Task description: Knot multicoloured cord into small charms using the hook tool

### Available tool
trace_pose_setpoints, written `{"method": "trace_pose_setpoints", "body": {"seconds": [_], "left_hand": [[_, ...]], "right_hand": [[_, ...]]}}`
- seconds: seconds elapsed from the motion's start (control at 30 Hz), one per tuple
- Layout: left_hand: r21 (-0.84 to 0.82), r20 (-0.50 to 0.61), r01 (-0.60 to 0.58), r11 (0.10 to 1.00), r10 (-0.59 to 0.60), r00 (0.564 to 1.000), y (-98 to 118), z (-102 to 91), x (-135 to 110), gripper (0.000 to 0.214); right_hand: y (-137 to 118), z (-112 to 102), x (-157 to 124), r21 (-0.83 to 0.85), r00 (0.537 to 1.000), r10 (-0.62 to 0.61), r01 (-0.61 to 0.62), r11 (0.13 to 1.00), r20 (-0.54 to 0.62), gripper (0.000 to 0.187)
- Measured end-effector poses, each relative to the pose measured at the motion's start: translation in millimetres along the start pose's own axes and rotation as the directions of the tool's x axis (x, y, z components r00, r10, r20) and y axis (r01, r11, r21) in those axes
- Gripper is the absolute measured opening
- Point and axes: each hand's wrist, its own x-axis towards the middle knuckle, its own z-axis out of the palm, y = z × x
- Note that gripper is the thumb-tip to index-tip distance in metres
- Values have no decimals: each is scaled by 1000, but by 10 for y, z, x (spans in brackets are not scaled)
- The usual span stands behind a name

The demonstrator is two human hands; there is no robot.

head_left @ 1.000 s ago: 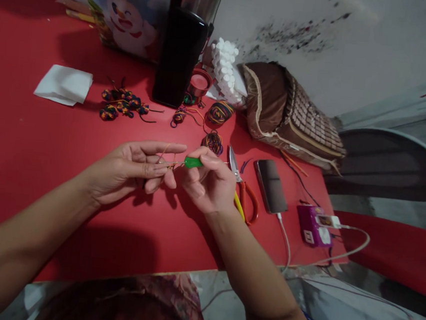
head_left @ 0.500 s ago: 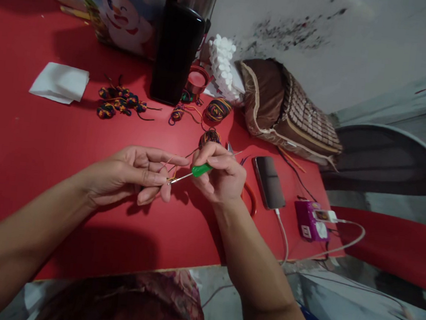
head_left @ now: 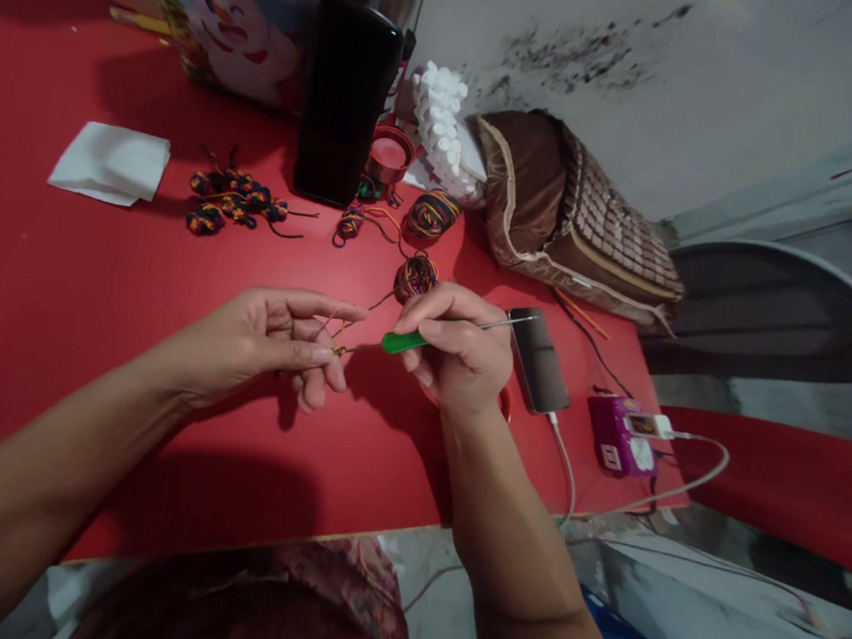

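Note:
My right hand (head_left: 460,353) grips a crochet hook by its green handle (head_left: 403,341). One thin metal end points left to my left hand; another sticks out to the right, above the phone. My left hand (head_left: 284,341) pinches a small piece of multicoloured yarn (head_left: 338,350) between thumb and fingers, with a strand looped over its raised index finger. The hook's left tip meets the yarn at the fingertips; its exact place in the stitch is too small to tell. From the index finger the strand runs to a dark multicoloured yarn ball (head_left: 416,278) behind my hands.
Another yarn ball (head_left: 433,215), a small yarn bundle (head_left: 350,222) and knotted crocheted pieces (head_left: 233,203) lie on the red table (head_left: 34,322). White folded paper (head_left: 109,163) is at left. A standing black phone (head_left: 348,101), a charging phone (head_left: 541,361), a purple power box (head_left: 622,437) and a brown cushion (head_left: 587,209) are around.
My right hand has drawn slightly right with the crochet hook, which now lies flatter, its right end showing over the phone. My left hand stays pinched on the yarn. The view shifted slightly.

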Motion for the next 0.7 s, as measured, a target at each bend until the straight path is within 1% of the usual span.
{"method": "trace_pose_setpoints", "body": {"seconds": [0.2, 0.3, 0.4, 0.5, 0.57, 0.63, 0.7], "left_hand": [[-26, -32, -44, 999, 43, 999, -13, -1, 23, 53], [-37, -44, -41, 998, 39, 998, -1, 4, 30, 54], [-45, -89, -42, 998, 38, 995, 24, 20, 35, 57], [-85, -112, -59, 995, 49, 993, 57, 47, 39, 62], [-125, -123, -84, 989, 68, 990, 80, 65, 42, 63], [-167, -145, -105, 980, 81, 986, 99, 76, 43, 62], [-222, -164, -131, 966, 96, 982, 106, 70, 45, 61]], "right_hand": [[45, -17, -52, -60, 995, -95, 94, 994, -22, 10], [63, -15, -91, -95, 988, -157, 157, 983, 9, 11], [83, 10, -120, -156, 971, -238, 241, 958, 39, 11], [119, 53, -137, -259, 940, -336, 341, 904, 64, 13], [148, 86, -141, -333, 913, -397, 406, 851, 100, 14], [176, 118, -138, -389, 873, -460, 485, 783, 162, 17], [193, 147, -132, -432, 818, -522, 572, 697, 241, 23]]}}
